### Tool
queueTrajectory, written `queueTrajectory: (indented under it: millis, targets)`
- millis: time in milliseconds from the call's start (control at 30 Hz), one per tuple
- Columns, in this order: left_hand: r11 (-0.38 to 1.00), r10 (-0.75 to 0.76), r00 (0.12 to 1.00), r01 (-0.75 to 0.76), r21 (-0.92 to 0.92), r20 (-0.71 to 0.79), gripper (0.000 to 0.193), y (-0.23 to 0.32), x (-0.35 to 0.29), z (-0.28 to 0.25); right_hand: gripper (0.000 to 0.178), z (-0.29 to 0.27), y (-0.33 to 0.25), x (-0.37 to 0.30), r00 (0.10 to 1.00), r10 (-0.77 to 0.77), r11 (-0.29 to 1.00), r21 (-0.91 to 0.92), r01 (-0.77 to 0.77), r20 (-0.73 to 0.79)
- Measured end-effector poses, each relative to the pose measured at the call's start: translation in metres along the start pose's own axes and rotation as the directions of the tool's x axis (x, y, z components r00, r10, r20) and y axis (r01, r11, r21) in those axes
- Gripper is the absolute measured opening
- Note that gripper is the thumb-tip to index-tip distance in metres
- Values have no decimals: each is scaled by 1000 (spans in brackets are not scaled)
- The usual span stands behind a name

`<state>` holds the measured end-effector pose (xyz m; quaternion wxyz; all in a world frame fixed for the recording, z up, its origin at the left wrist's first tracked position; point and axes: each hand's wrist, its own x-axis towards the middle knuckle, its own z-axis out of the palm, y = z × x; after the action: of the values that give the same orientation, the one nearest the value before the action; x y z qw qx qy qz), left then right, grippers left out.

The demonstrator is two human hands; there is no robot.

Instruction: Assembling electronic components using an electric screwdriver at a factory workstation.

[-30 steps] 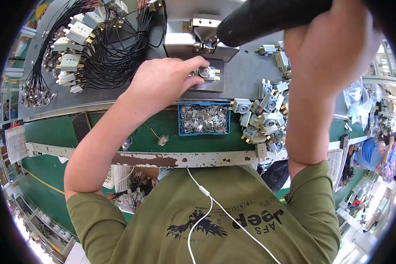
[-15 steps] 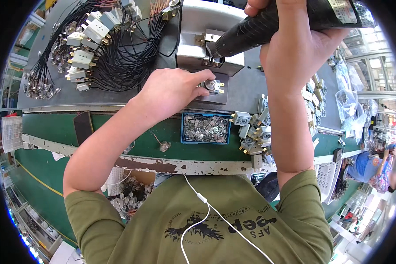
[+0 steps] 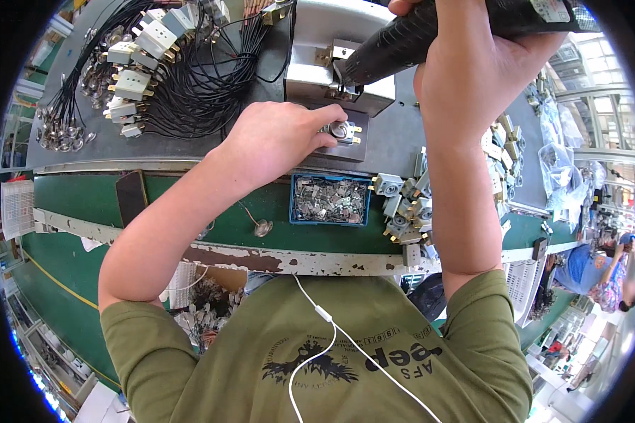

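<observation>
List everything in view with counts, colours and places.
Corded boxy housings: many, grey and black, upper left
Boxy metal fixture: one, silver, top centre
Wrapped cylindrical tool: one, black, at fixture
Pinned housing: one, grey, on dark flat block
Loose square housings: many, grey, centre-right
Rectangular tray of metal bits: one, blue, centre
Crumpled bags: several, clear, right
Flat rectangular object: one, dark, left
Cable: one, white, over olive shirt
Co-worker: one, blue-clothed, far right
Left hand: one, bare, pinching the pinned housing
Right hand: one, bare, around tool

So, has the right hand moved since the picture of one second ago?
Yes: judged against the blue tray of metal parts, the right hand has moved left.
</observation>
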<state>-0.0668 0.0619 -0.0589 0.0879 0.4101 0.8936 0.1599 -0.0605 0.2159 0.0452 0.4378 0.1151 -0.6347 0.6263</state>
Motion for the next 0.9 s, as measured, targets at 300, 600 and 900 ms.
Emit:
queueTrajectory:
  millis: [300, 600, 900]
  targets:
    - [1000, -20, 1000, 20, 0, 9, 39, 2, -1, -1, 43, 9, -6, -18, 989, -139, 990, 20, 138, 55]
    - [1000, -15, 1000, 16, -20, 17, 32, 4, -3, -5, 46, 7, -7, -15, 998, -36, 997, -71, 39, 41]
    - [996, 68, 985, -77, -52, -160, 35, -7, -6, 9, 62, 18, 17, 11, 982, -181, 780, 616, 107, 58]
